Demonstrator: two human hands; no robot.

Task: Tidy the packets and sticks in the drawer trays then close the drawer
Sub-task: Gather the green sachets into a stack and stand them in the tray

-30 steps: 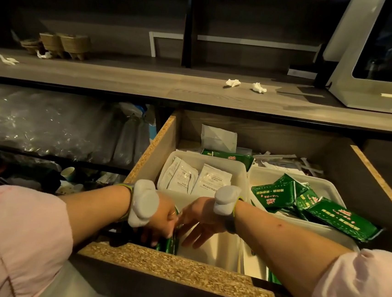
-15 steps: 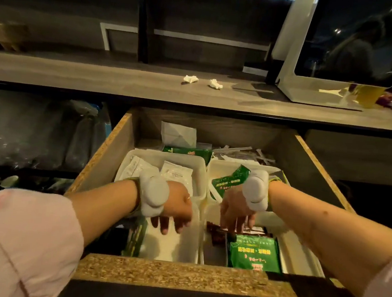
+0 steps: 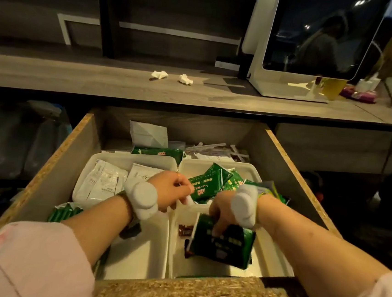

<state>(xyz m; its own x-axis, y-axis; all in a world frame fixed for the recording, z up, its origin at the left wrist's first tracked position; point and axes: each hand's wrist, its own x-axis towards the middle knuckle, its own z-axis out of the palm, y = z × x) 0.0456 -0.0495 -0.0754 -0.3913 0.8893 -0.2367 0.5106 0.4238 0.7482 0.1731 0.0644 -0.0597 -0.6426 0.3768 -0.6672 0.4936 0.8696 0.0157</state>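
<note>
Reaching into the open drawer (image 3: 66, 164), you have both hands down among its white trays. Your right hand (image 3: 221, 213) has its fingers curled over the top edge of a green packet (image 3: 225, 245) and grips it, holding it tilted above the front right tray (image 3: 272, 261). A few brown packets (image 3: 183, 229) lie in that tray, just left of the one you hold. Your left hand (image 3: 170, 190) sits where the two back trays meet, its fingers curled down at a rim. I cannot tell whether they grip the rim or something small and white. Each wrist carries a white band (image 3: 141, 199).

The back left tray (image 3: 127, 159) holds white packets (image 3: 103, 183) lying flat. The back right tray (image 3: 248, 169) holds a loose heap of green packets (image 3: 208, 182), partly hidden behind your hands. The front left tray (image 3: 141, 258) lies under your left forearm. Green sticks (image 3: 64, 212) lie bundled between that tray and the drawer's left wall. Behind the trays, at the back of the drawer, lie a folded white sachet (image 3: 148, 135), a flat green pack (image 3: 158, 152) and a scatter of thin wrapped sticks (image 3: 214, 147).

Above the drawer runs a wooden counter (image 3: 77, 77), with two crumpled tissues (image 3: 159, 74) near its middle and a white-framed screen (image 3: 315, 37) standing to the right.
</note>
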